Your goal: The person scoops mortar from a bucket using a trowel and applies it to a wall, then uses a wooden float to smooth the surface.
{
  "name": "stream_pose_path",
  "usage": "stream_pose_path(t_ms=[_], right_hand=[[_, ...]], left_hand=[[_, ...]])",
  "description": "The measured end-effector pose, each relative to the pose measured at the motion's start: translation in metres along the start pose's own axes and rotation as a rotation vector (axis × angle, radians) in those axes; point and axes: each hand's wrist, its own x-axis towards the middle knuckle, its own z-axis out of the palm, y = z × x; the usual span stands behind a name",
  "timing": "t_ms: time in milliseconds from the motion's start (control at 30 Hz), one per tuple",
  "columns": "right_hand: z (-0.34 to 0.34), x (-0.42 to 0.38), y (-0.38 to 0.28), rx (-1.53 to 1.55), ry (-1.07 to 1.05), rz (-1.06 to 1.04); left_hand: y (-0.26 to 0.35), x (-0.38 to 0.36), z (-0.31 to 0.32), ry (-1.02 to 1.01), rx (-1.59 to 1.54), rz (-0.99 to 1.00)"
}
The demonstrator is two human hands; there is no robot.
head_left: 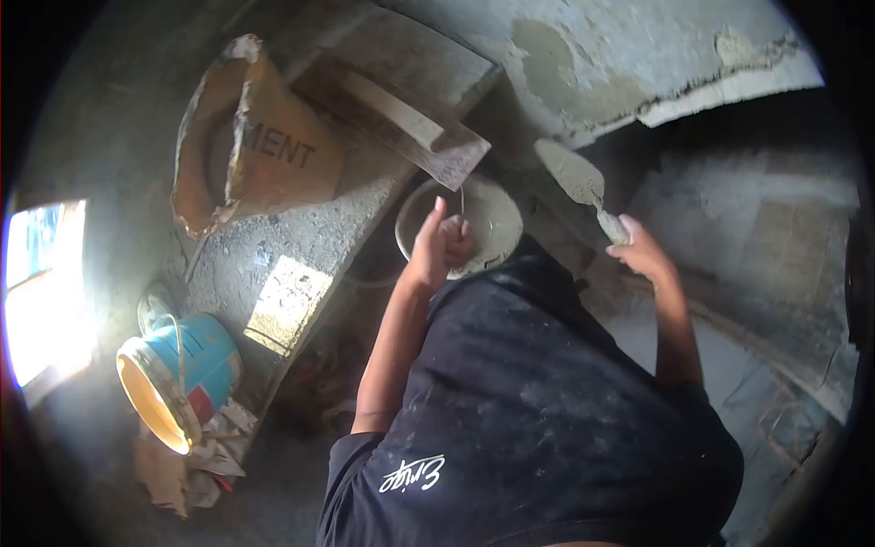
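My left hand (441, 239) is closed around the thin wire handle of a round bucket (504, 221), whose inside shows grey residue. The bucket hangs or rests just in front of my body; its underside is hidden. Out to the right, my right hand (643, 251) grips the handle of a pointed trowel (572, 171). Grey mortar coats the trowel's blade, which points up and to the left, apart from the bucket's rim. A wooden float (392, 118) with a raised grip lies beyond the bucket, one end near its rim.
An opened paper cement bag (292, 159) stands on a dusty ledge (351, 214) at the left. Below it, a blue bucket (196, 360) lies tilted beside crumpled paper. A partly plastered wall (602, 55) with a broken edge is at the upper right.
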Motion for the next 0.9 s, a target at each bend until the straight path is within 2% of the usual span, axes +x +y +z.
stream_pose_path(t_ms=[33,167,267,300,367,467,500,533,567,667,733,900], right_hand=[[-0.005,-0.006,0.011,-0.381,0.094,-0.186],[-0.012,-0.034,-0.043,-0.224,0.042,-0.102],[-0.012,-0.029,-0.058,-0.13,-0.184,-0.164],[-0.012,-0.025,-0.064,-0.12,-0.188,-0.155],[-0.012,-0.013,-0.072,-0.224,-0.352,-0.293],[-0.009,0.004,-0.083,-0.309,-0.389,-0.335],[-0.009,0.007,-0.094,-0.358,-0.41,-0.328],[-0.009,0.015,-0.103,-0.257,-0.582,-0.093],[-0.006,0.025,-0.105,-0.296,-0.63,-0.046],[0.005,0.051,-0.116,-0.391,-0.71,-0.029],[0.019,0.061,-0.118,-0.46,-0.846,0.101],[0.042,0.08,-0.097,-0.372,-0.948,0.162]], left_hand=[[0.0,-0.002,0.004,0.028,-0.013,0.008],[0.008,-0.003,0.008,0.06,-0.011,-0.038],[0.011,-0.001,0.006,0.064,-0.048,-0.068],[0.011,-0.001,0.007,0.056,-0.05,-0.069],[0.011,-0.001,0.012,0.054,-0.044,-0.083],[0.004,0.003,0.019,0.025,0.021,-0.162],[0.0,0.007,0.02,0.032,0.018,-0.174],[-0.002,0.01,0.024,-0.014,0.075,-0.195],[-0.004,0.012,0.026,-0.065,0.133,-0.213],[-0.004,0.019,0.031,-0.076,0.199,-0.263],[0.001,0.025,0.034,-0.067,0.295,-0.315],[0.003,0.042,0.056,-0.116,0.479,-0.392]])
